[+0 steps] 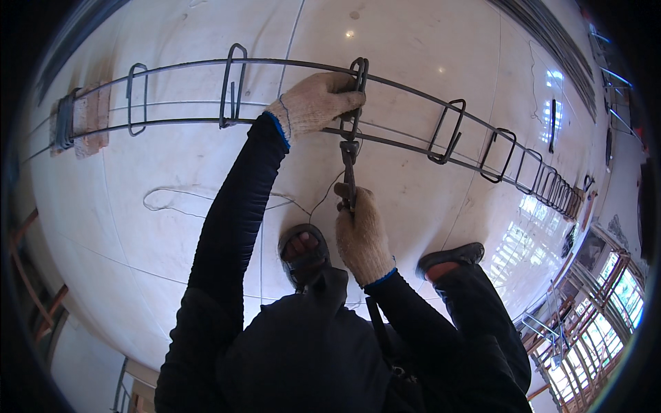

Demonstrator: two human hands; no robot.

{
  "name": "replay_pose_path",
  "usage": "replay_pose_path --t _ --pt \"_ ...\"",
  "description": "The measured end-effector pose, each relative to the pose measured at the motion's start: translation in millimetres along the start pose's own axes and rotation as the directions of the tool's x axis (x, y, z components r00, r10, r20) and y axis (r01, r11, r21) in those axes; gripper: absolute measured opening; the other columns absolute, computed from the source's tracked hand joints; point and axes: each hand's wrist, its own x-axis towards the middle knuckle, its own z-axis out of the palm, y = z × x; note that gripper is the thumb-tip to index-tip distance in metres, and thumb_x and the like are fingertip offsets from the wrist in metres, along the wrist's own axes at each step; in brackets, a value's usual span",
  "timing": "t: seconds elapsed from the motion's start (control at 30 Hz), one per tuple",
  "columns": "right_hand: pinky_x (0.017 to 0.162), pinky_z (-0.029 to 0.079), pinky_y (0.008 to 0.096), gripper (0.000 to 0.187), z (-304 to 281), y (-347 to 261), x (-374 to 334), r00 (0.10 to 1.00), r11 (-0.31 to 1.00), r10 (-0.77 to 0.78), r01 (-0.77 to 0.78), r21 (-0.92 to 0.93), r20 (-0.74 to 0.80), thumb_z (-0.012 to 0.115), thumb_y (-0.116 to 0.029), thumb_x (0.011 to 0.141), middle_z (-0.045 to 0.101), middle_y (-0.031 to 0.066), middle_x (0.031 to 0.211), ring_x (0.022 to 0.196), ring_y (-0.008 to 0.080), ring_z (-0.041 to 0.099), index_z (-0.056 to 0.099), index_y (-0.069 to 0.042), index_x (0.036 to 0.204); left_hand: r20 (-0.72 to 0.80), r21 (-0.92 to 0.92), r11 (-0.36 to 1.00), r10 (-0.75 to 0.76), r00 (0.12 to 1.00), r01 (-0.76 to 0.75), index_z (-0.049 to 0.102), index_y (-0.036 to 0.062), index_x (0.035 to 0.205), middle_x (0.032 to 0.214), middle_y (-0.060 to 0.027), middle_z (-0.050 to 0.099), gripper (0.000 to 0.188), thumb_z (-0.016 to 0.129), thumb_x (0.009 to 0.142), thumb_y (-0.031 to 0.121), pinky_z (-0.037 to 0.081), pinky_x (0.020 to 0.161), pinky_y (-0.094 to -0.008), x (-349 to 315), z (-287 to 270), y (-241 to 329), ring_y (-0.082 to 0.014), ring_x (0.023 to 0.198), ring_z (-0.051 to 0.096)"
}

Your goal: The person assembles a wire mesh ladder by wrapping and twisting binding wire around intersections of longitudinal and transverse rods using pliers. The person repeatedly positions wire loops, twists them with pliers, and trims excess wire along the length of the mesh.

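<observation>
Ideally, beware of perhaps skewing the dark stirrup point(363, 74), pinched in the left grip point(318, 103) across two long rods point(296, 62), through too hard a twist of the pincers point(350, 166) clamped in the right grip point(365, 237), jaws close to the lower rod point(395, 144).

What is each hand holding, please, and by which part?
The left hand holds a metal stirrup by its middle; the right hand holds pincers by the handles.

Gloved left hand point(313, 103) gripping a metal loop point(362, 77) across two long rods point(289, 62) — gloved right hand point(365, 237) holding pliers point(349, 172) at its lower end — above pale floor tiles point(413, 206).
</observation>
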Motion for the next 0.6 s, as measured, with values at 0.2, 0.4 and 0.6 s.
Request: replay_pose_path --t 0.2,0.4,0.6 --pt "0.075 0.058 0.0357 0.019 9.5 -4.4 2.0 0.989 0.985 0.143 -0.145 0.098 0.021 0.049 -0.008 0.109 0.064 0.0121 0.101 0.085 0.0193 0.067 0.056 0.001 0.124 -0.03 0.057 0.998 -0.013 0.999 0.015 0.073 -0.0018 0.112 0.092 -0.0044 0.071 0.034 0.067 0.108 0.031 0.057 0.085 -0.0306 0.7 1.6 -2.2 -0.0139 0.086 0.066" --pt "0.067 0.057 0.0335 0.016 -0.5 -39.4 8.6 0.926 0.803 0.325 -0.376 0.462 0.19 0.048 -0.014 0.113 0.062 0.0086 0.099 0.08 0.0167 0.065 0.055 -0.001 0.119 -0.007 -0.027 0.998 -0.049 0.999 0.049 0.073 -0.0008 0.116 0.096 -0.0041 0.072 0.035 0.068 0.107 0.032 0.057 0.085 -0.0288 -2.2 0.0 -1.3 -0.0134 0.087 0.066" --pt "0.067 0.055 0.0382 0.011 -19.2 -40.5 10.8 0.855 0.381 0.282 -0.516 0.767 0.435 0.047 -0.013 0.111 0.059 0.007 0.098 0.082 0.0196 0.062 0.055 -0.007 0.114 0.059 -0.026 0.999 -0.033 0.998 0.034 0.073 -0.001 0.119 0.101 -0.0061 0.074 0.036 0.07 0.106 0.032 0.058 0.091 -0.0308 2.6 -3.1 -0.3 -0.015 0.092 0.069"
